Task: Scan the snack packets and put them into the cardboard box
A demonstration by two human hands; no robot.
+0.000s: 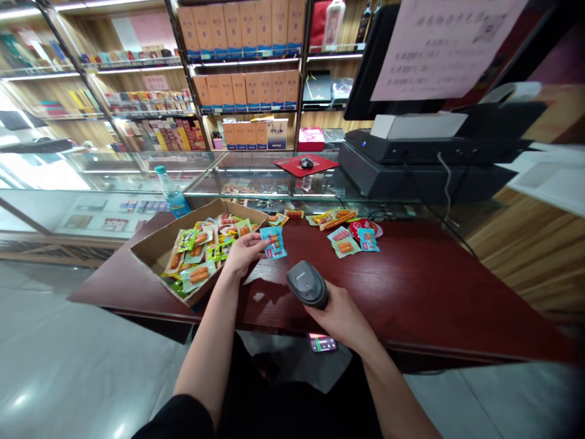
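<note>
Between the fingertips of my left hand (245,251) is a small blue snack packet (274,242), held upright above the dark red table (411,274). My right hand (342,311) is wrapped round a grey barcode scanner (307,284), whose head points toward the packet's side of the table. Left of my left hand stands a shallow cardboard box (159,244) full of small sausage packets (199,274) in green, yellow and red wrappers. Beyond the scanner lie a few loose packets (346,246), among them another blue snack packet (368,239).
A water bottle (172,194) stands behind the box. More packets (336,218) lie along the glass counter (247,164), which bears a mouse (306,163) on a red mat. A monitor (370,67) and black till equipment (411,164) rise at right. A phone (322,342) sits below the table edge.
</note>
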